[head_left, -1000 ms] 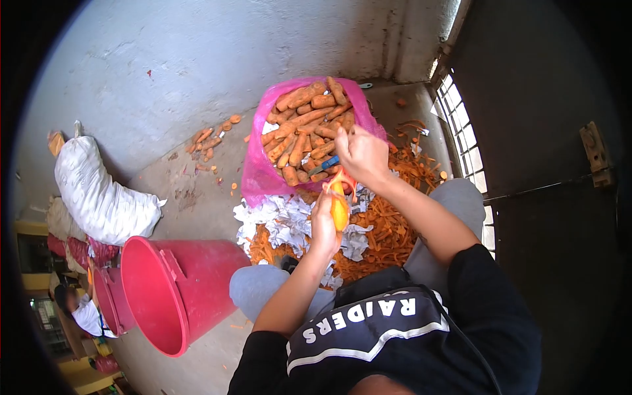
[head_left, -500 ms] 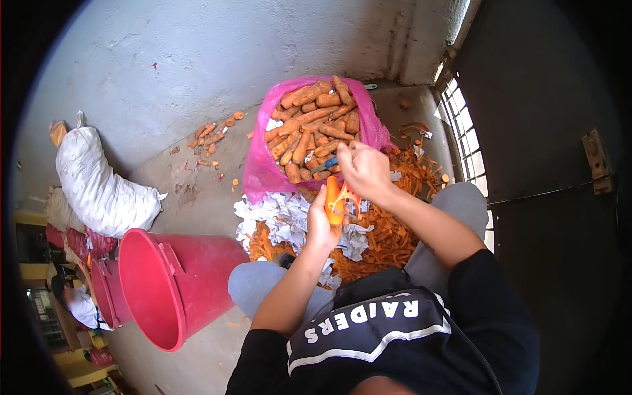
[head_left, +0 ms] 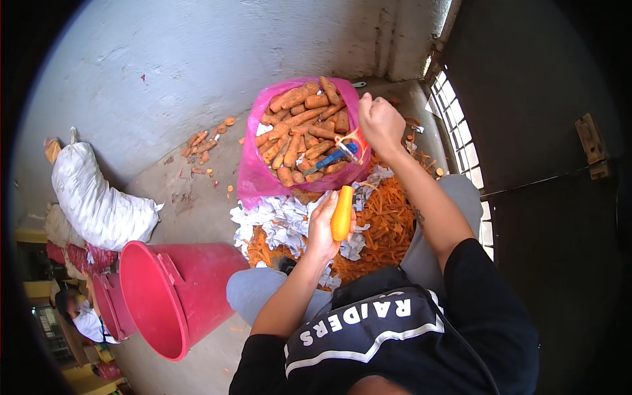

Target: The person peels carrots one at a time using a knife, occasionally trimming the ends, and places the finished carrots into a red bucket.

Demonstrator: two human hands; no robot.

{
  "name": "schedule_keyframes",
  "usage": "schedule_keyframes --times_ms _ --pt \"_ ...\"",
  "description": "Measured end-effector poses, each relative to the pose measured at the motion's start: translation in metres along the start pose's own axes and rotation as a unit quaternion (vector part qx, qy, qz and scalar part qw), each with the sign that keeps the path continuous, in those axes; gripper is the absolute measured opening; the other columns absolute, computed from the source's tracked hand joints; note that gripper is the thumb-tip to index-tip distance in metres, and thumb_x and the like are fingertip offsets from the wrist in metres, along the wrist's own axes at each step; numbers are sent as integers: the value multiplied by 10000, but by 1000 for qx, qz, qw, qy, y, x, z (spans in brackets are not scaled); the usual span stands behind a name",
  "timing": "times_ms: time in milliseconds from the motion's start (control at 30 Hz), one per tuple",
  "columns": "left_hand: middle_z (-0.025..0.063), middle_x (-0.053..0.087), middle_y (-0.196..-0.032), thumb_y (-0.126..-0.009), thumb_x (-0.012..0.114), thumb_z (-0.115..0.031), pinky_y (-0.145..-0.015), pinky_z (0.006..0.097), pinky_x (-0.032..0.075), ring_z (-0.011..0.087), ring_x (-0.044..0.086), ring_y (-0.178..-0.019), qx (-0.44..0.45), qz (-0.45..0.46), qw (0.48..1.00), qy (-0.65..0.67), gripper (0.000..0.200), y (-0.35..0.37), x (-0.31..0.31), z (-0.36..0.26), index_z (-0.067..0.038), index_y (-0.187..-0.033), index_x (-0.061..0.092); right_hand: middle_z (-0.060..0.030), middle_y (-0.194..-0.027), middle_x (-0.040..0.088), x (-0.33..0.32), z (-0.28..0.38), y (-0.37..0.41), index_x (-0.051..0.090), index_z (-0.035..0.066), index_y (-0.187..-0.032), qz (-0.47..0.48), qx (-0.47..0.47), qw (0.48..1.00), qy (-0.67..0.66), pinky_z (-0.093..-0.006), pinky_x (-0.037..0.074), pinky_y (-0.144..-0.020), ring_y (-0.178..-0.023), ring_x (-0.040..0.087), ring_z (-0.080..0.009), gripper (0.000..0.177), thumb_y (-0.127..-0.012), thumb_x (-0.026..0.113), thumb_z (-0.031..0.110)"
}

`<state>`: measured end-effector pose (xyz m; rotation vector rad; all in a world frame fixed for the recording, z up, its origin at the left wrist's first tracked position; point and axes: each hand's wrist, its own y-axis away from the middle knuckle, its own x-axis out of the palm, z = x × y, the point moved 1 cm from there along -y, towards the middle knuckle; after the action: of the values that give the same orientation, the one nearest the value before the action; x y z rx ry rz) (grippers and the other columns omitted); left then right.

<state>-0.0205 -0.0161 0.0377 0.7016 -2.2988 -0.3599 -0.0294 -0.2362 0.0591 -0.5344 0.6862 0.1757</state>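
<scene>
From the head camera, the left hand point(head_left: 322, 230) is wrapped round the lower end of a peeled carrot point(head_left: 342, 212), holding it upright over the heap of peelings point(head_left: 385, 224) between the knees. The right hand point(head_left: 380, 122) is fisted on a peeler point(head_left: 340, 154), lifted clear at the rim of the pink bag point(head_left: 258, 176) of unpeeled carrots point(head_left: 299, 125). The likeliest trouble is the blade nicking the left fingers, since they grip close under the bared length. The slick carrot could also twist out of that short grip and land in the peelings. Everything sits on a bare concrete floor point(head_left: 197, 197) strewn with white paper scraps point(head_left: 280, 217), against a rough grey wall point(head_left: 197, 59). A red bucket point(head_left: 155, 296) lies tipped at the left, beside a white sack point(head_left: 92, 194). A barred window point(head_left: 454, 131) is on the right.
</scene>
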Motion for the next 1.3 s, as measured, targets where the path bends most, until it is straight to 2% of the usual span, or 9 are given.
schedule_keyframes --times_ms 133,300,400,567,800,900,1000,1200,1300 --pt "64 564 -702 -968 384 -435 -389 232 378 134 525 -511 -15 -23 997 67 450 -5 -11 -2 -34 -1092 547 -211 -748 610 -6 10 10 575 -16 -651 66 41 997 -27 -474 451 -688 -736 588 -410 542 -936 353 389" --pt "49 560 -698 -962 411 -411 -383 224 367 127 527 -519 6 -45 994 96 376 -12 -23 -4 -68 -1042 542 -207 -698 597 -9 28 39 577 -12 -593 160 10 984 -83 -472 446 -636 -660 588 -396 533 -919 393 367" --pt "34 570 -728 -966 419 -354 -376 217 366 118 532 -523 15 -68 991 117 278 -18 -26 0 -101 -1019 523 -177 -684 563 -13 37 58 505 -14 -568 183 -51 974 -122 -446 420 -581 -601 566 -359 526 -942 391 338" --pt "26 578 -745 -973 397 -330 -359 217 391 107 535 -522 51 -149 980 122 243 -21 -8 -1 -121 -1023 509 -140 -647 558 -7 40 83 557 33 -563 195 -153 966 -73 -431 426 -501 -578 563 -344 459 -919 455 305" --pt "68 579 -762 -974 396 -284 -421 223 419 122 537 -538 106 -68 992 20 245 -18 -9 5 -81 -1052 509 -180 -629 566 -2 31 48 554 11 -584 99 -116 987 -43 -457 439 -518 -571 575 -371 469 -912 458 333" --pt "71 553 -732 -979 384 -304 -405 223 396 122 533 -553 76 -61 995 -6 310 -10 -1 6 -49 -1105 510 -241 -636 598 4 5 8 604 -3 -646 -7 14 999 -30 -477 486 -587 -611 611 -406 471 -894 443 364" --pt "52 556 -751 -973 411 -383 -419 239 415 128 550 -580 26 9 1000 9 368 -5 -7 4 -48 -1071 526 -244 -679 612 -8 -7 -14 614 -14 -651 16 100 995 -10 -496 470 -684 -704 610 -431 537 -908 376 393" --pt "36 535 -708 -957 422 -431 -401 236 401 138 534 -558 -25 -62 992 103 426 -15 -26 -2 -35 -1053 546 -245 -709 591 -7 16 23 567 -8 -683 159 53 983 -77 -473 443 -675 -744 596 -423 533 -927 365 420" --pt "11 541 -706 -953 444 -390 -412 222 389 123 523 -557 -10 -97 987 131 342 -18 -30 -3 -78 -1026 566 -205 -668 580 -6 29 50 557 -2 -616 178 -13 978 -108 -464 437 -608 -644 583 -397 518 -926 387 376"
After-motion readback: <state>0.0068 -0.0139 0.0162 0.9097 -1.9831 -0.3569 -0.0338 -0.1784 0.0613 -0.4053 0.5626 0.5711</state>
